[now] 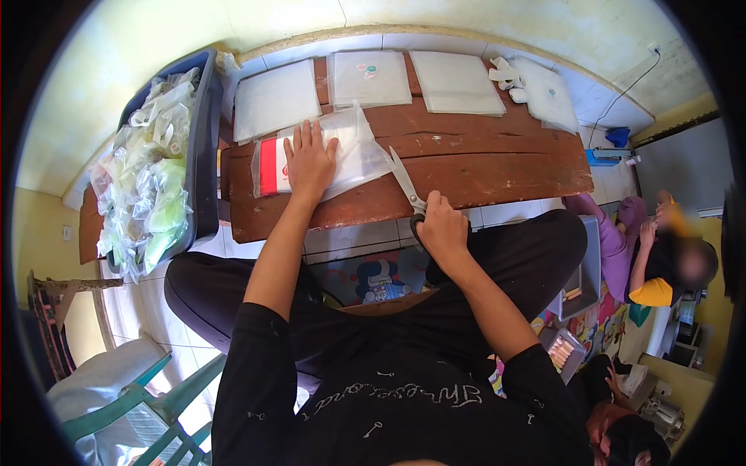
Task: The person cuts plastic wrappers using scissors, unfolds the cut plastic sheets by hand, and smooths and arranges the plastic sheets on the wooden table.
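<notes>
My left hand (309, 165) lies flat, fingers spread, on a clear plastic bag (353, 151) with a red-and-white printed panel (269, 167) at its left end. The bag rests on a reddish-brown wooden table (489, 163). In my right hand (444, 229) is a pair of scissors (406, 180), its dark handles inside my closed fingers. Its blades point up and away from me over the near part of the table. They lie just right of the bag and appear close together.
Stacks of clear plastic sheets or bags (454, 82) line the table's far edge. Left of it stands a dark tub (203, 155) heaped with crumpled plastic (159, 171). A green chair (148, 400) is at lower left. Other people (653, 291) sit at right near grey bins (592, 272).
</notes>
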